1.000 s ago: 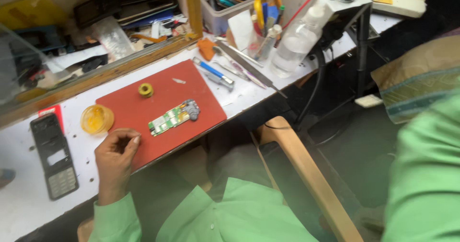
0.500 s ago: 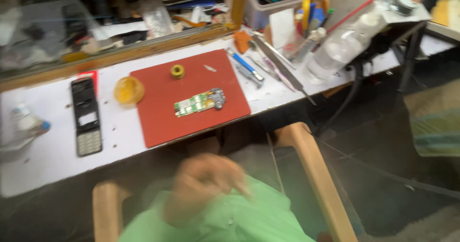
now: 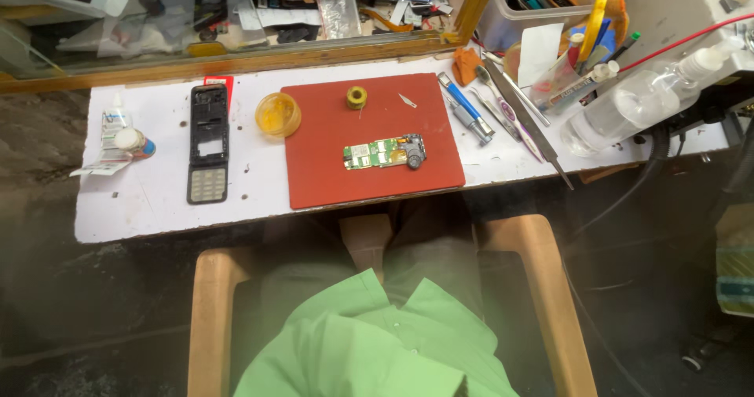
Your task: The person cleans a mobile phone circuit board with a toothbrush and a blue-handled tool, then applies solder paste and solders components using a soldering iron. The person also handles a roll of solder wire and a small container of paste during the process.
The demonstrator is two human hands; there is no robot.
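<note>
Lying alone in the middle of the red mat on the white bench, the green circuit board has lost the left hand that rested nearby a second ago, both hands now unseen, their state untellable.

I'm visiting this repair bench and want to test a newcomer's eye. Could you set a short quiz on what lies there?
1. True or false: the green circuit board lies on the red mat.
2. What lies directly left of the mat: A) opened phone body, B) yellow round tub, C) clear bottle?
3. Fill in: the opened phone body lies on the ___ worktop.

Key: 1 true; 2 B, the yellow round tub; 3 white.
</note>
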